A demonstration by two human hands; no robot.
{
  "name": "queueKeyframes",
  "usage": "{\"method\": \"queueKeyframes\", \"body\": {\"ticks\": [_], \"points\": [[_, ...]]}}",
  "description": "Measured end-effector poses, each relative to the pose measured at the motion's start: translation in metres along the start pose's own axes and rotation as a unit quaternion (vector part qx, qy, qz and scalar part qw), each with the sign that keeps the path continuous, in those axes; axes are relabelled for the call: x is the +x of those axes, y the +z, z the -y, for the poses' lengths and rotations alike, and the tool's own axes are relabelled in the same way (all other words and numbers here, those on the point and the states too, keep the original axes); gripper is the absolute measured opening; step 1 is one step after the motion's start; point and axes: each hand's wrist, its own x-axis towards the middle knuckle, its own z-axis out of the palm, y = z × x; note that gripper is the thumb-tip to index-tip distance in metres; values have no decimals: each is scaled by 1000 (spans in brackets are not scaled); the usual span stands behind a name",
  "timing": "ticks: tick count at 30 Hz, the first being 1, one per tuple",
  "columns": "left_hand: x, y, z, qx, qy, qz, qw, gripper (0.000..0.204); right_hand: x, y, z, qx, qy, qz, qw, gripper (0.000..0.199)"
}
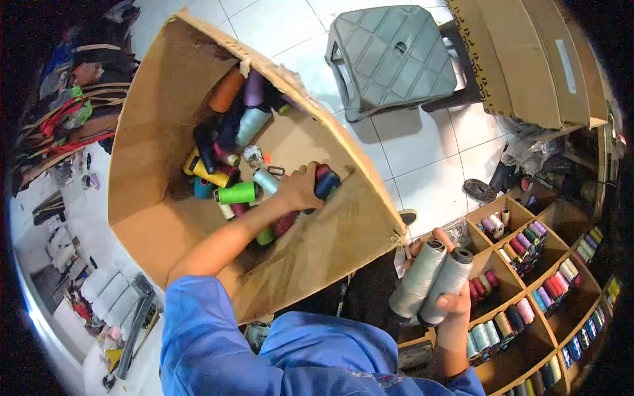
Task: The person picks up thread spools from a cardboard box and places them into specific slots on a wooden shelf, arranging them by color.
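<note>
My left hand (300,189) reaches into a large cardboard box (317,247), its fingers curled against a dark blue and maroon thread spool (326,181). The hand covers part of that spool. Around it in the box lie several more spools, among them a bright green one (238,193), a yellow one (210,173), an orange one (226,90), a purple one (253,89) and a pale blue one (253,125). Outside the box to the right, my right hand (456,303) is closed round two grey thread spools (417,280) side by side, both tilted.
A wooden compartment rack (528,290) with rows of coloured spools stands at the right. Beyond the box is a grey plastic stool (393,59) on white floor tiles. Another cardboard box (528,59) stands far right; piled materials (79,99) lie along the left.
</note>
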Motion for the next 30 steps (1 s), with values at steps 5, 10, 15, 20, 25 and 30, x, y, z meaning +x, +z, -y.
{"method": "queueKeyframes", "body": {"ticks": [5, 10, 15, 20, 25, 30], "points": [[3, 31, -23, 224, 43, -221, 948, 66, -12, -5, 9, -22, -17, -39, 999, 105], [14, 58, 5, 302, 92, -372, 873, 53, -12, -9, 9, 0, -34, -19, 999, 106], [10, 37, -2, 276, 122, -283, 910, 63, -14, -9, 10, 0, -39, -18, 999, 105], [10, 33, 4, 248, 137, -302, 910, 70, -14, -9, 9, 1, -40, -4, 999, 105], [8, 43, 1, 309, 134, -284, 898, 70, -11, -6, 6, -3, -45, -13, 999, 105], [10, 33, 2, 273, 139, -306, 901, 67, -5, -4, 5, 1, -28, 17, 999, 104]]}}
